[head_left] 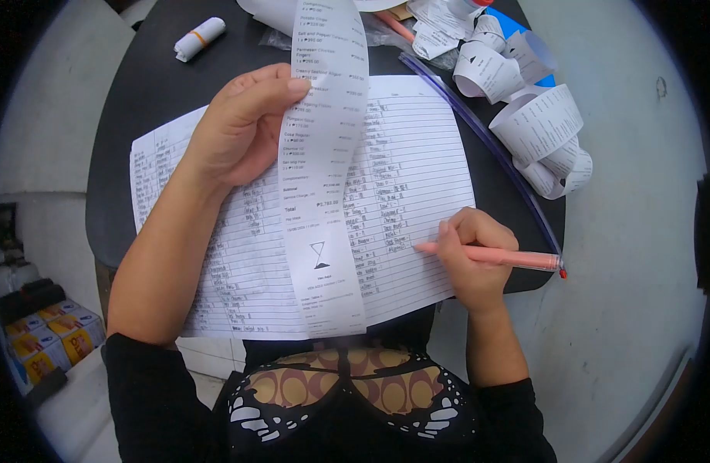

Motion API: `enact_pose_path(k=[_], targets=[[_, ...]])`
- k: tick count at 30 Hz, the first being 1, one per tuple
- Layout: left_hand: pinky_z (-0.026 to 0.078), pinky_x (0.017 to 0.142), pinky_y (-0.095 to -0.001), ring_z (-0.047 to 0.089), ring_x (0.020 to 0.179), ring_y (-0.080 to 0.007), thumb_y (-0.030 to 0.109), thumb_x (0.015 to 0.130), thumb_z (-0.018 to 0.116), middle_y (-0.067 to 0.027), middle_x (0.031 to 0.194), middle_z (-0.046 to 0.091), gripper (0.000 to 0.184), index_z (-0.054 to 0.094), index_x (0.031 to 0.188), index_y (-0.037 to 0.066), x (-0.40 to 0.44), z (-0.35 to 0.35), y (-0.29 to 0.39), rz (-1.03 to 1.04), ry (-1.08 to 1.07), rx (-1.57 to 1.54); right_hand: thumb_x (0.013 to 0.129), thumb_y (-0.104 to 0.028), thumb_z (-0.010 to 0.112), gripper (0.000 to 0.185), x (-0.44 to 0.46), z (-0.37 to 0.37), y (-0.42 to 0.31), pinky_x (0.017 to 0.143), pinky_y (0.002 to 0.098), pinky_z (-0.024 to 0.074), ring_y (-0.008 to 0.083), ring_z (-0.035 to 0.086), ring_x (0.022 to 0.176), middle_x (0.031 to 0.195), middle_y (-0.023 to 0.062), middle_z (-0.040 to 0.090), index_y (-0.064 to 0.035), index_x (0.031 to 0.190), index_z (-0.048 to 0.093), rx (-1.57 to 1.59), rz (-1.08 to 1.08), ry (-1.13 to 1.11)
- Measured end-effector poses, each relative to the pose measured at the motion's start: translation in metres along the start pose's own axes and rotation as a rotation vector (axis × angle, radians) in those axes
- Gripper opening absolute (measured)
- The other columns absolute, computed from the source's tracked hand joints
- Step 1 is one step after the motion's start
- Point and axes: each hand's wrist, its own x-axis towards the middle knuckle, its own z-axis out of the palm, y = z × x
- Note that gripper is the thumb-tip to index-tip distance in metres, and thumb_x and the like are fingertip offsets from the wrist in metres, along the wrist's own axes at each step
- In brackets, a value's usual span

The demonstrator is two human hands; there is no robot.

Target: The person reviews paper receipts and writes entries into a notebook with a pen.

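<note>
Over the notebook (436, 170), a dangling receipt (316, 208) is inviting a misread line

The left grip (251, 127) is pinching the receipt by its left edge, thumb in front, and the paper is hanging across the middle of the 2 open pages, its foot reaching their near edge. The right grip (478, 258) is closing around a pink pen (509, 257), whose tip is resting at or just above the right page, beside the lower entries of a column.

Since only 1 side is being held, the long paper could be swaying or twisting with any wrist movement; the small print is running in close rows, so the eye could be slipping to a neighbouring price. The receipt is also hiding part of the handwriting, so a mark could be landing against the wrong entry.

Behind the pen, a purple strip (490, 143) is running beside the notebook; the pen's back end is crossing it in this view, and a snag could be jerking the tip. Whether they are touching, I cannot tell. Curled slips (532, 131) are crowding the right rim of the desk (116, 177); being light and springy, they could be rolling off if a forearm is swinging wide.
</note>
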Motion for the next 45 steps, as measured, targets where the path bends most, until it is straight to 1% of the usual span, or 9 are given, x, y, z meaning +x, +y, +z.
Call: enact_pose_path(k=[12,15,16,19,20,23,28,34,45], targets=[[0.052,0.073,-0.0258,0.064,0.077,-0.0124,0.012,0.087,0.056,-0.0106,0.088,0.066,0.012,0.059,0.089,0.001,0.000,0.005,-0.001,-0.022,0.032,-0.039,0.080,0.001,0.061,0.025,-0.001,-0.002,0.001,0.047,0.0233,0.0374,0.0077,0.048,0.050,0.055,0.0010,0.051,-0.0023,0.059,0.048,0.088,0.046,0.032],[0.051,0.073,-0.0273,0.063,0.076,-0.0128,0.011,0.085,0.059,-0.0085,0.085,0.066,0.009,0.060,0.086,0.002,-0.002,0.002,0.000,0.017,-0.033,-0.120,0.084,-0.003,0.060,0.017,0.004,-0.005,-0.001,0.049,0.0226,0.0392,0.0074,0.050,0.054,0.060,0.0019,0.055,-0.0016,0.069,0.051,0.322,0.260,0.092],[0.050,0.074,-0.0274,0.062,0.077,-0.0129,0.008,0.083,0.061,-0.0071,0.084,0.065,0.006,0.060,0.085,0.002,0.000,0.005,-0.006,0.002,0.125,-0.120,0.088,-0.010,0.057,0.011,0.011,-0.003,-0.001,0.054,0.0216,0.0419,0.0085,0.054,0.060,0.069,0.0039,0.058,-0.0004,0.084,0.053,0.336,0.141,0.066],[0.050,0.074,-0.0285,0.062,0.080,-0.0146,0.004,0.083,0.061,-0.0081,0.086,0.065,0.002,0.061,0.081,0.002,-0.001,0.009,-0.005,0.026,0.113,-0.147,0.091,-0.015,0.054,0.015,0.045,0.007,-0.034,0.060,0.0219,0.0449,0.0108,0.058,0.068,0.080,0.0071,0.062,0.0000,0.093,0.055,0.373,0.088,0.125],[0.050,0.074,-0.0288,0.062,0.080,-0.0145,0.003,0.083,0.060,-0.0082,0.086,0.065,0.003,0.060,0.081,0.002,-0.001,0.010,-0.007,0.041,0.101,-0.158,0.091,-0.018,0.053,0.021,0.059,0.002,-0.038,0.065,0.0230,0.0468,0.0135,0.061,0.075,0.088,0.0094,0.064,-0.0004,0.102,0.054,0.314,0.097,-0.010],[0.051,0.072,-0.0281,0.062,0.078,-0.0146,0.004,0.084,0.059,-0.0088,0.086,0.064,0.003,0.059,0.083,0.001,-0.002,0.011,-0.008,0.043,0.118,-0.124,0.088,-0.016,0.057,0.020,0.103,0.015,-0.036,0.068,0.0249,0.0479,0.0148,0.061,0.079,0.091,0.0100,0.064,-0.0011,0.101,0.053,0.154,0.070,-0.189],[0.051,0.068,-0.0257,0.061,0.072,-0.0124,0.005,0.084,0.060,-0.0080,0.083,0.064,0.005,0.059,0.084,0.000,-0.002,0.018,-0.007,0.073,0.180,-0.070,0.075,-0.008,0.067,0.027,0.124,0.043,-0.023,0.068,0.0239,0.0455,0.0103,0.055,0.075,0.081,0.0031,0.053,-0.0045,0.093,0.046,0.308,-0.033,-0.197],[0.050,0.064,-0.0233,0.059,0.068,-0.0092,0.008,0.085,0.060,-0.0063,0.079,0.064,0.008,0.060,0.084,0.000,-0.001,0.019,-0.012,0.113,0.218,0.047,0.074,0.001,0.066,0.027,0.116,0.046,-0.023,0.060,0.0177,0.0393,0.0036,0.044,0.066,0.078,-0.0003,0.048,-0.0060,0.089,0.045,0.304,0.001,-0.165],[0.048,0.062,-0.0223,0.058,0.068,-0.0078,0.009,0.086,0.061,-0.0059,0.078,0.064,0.010,0.060,0.082,-0.001,0.000,0.024,-0.013,0.132,0.269,0.124,0.075,0.000,0.066,0.024,0.113,0.042,-0.025,0.056,0.0156,0.0364,0.0020,0.043,0.063,0.075,-0.0034,0.045,-0.0068,0.086,0.045,0.305,0.000,-0.147]])
